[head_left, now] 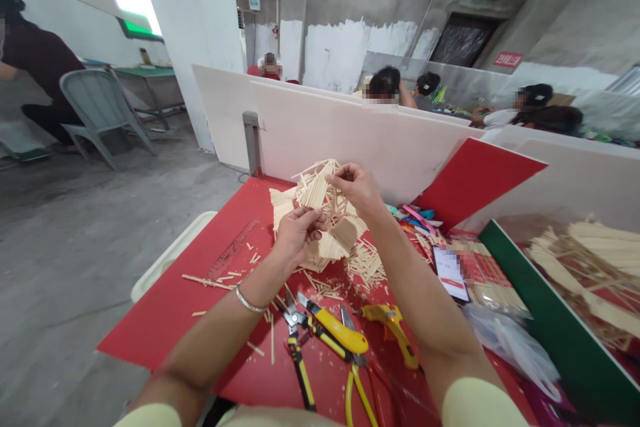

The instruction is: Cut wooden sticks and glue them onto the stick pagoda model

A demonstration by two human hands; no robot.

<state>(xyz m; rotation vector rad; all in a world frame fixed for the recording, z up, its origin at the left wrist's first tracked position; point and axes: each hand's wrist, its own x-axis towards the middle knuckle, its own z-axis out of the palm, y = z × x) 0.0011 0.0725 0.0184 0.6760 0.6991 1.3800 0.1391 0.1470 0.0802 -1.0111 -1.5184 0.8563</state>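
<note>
A model built of thin wooden sticks (340, 240) stands over the middle of the red tabletop, with slatted panels and open lattice parts. My left hand (299, 235) is closed at its front, the fingers pinching the lower edge of a slatted panel (315, 191). Higher up on the right, my right hand (357, 190) pinches the upper right edge of the same model. Whether a separate small stick sits between those fingertips is too small to tell. Loose cut sticks (367, 262) lie in a pile just below and right of the model.
Near me lie pliers (295, 320), a yellow utility knife (345, 330), yellow-handled pliers (356, 373) and a yellow glue gun (393, 327). A ruler (233, 250) is at left. Rightward are a phone (450, 273), a plastic bag (510, 340) and a green board (550, 320). White partitions (340, 140) rise behind.
</note>
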